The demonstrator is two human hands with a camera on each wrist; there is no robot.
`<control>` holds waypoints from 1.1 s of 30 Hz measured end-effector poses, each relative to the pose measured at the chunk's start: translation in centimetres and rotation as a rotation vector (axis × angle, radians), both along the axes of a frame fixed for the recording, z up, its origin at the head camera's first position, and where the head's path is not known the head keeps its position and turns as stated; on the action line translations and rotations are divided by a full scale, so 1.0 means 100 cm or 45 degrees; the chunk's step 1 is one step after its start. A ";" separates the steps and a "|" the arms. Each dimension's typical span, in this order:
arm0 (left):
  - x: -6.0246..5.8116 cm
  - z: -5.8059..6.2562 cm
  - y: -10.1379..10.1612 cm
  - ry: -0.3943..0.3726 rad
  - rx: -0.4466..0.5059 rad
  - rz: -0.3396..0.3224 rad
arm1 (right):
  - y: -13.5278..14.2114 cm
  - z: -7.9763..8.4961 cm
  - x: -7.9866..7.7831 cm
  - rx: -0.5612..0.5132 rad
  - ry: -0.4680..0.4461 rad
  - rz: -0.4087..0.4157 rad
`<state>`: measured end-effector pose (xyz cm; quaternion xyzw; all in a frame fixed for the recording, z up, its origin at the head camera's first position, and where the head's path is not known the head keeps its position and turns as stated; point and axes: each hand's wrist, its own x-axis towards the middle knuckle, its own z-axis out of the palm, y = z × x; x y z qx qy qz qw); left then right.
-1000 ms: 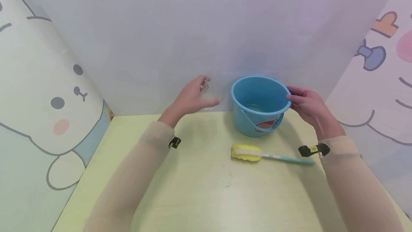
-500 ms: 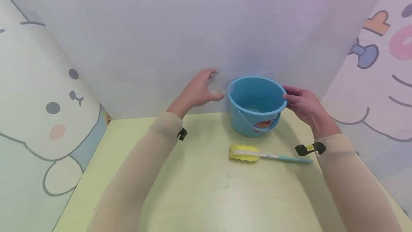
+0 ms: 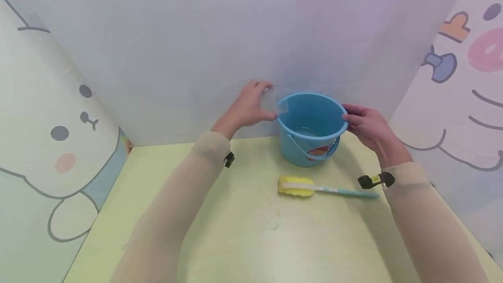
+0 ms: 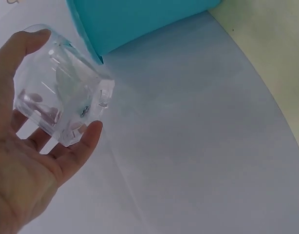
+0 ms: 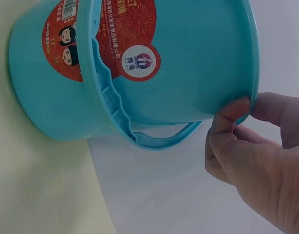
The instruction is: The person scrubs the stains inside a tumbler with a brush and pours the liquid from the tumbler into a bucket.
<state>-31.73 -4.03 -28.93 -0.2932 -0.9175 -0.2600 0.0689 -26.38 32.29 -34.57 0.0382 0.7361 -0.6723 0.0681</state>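
My left hand [image 3: 251, 104] holds a clear cup [image 4: 62, 87] with thumb and fingers spread around its sides. In the head view the cup is tilted, with its far end over the left rim of a blue bucket [image 3: 302, 147]. A little water seems to lie at the bucket's bottom, though this is hard to tell. My right hand [image 3: 371, 128] pinches the bucket's right rim between thumb and fingers, as the right wrist view shows. The bucket stands upright, its handle [image 5: 110, 97] hanging down at the front beside a red label [image 5: 127, 36].
A sponge brush [image 3: 296, 186] with a yellow head and a blue-and-white handle lies on the pale table [image 3: 235, 230] in front of the bucket. Behind stands a plain wall [image 3: 177, 56]. Cartoon-printed panels [image 3: 47, 99] flank both sides.
My left hand has moved right and slightly up with the clear cup, bringing it to the bucket's rim and tilting it. The right hand keeps its grip on the rim.
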 end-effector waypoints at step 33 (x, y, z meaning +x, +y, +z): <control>0.006 0.009 0.027 0.337 -0.416 0.015 | -0.002 0.000 -0.001 0.007 -0.012 0.004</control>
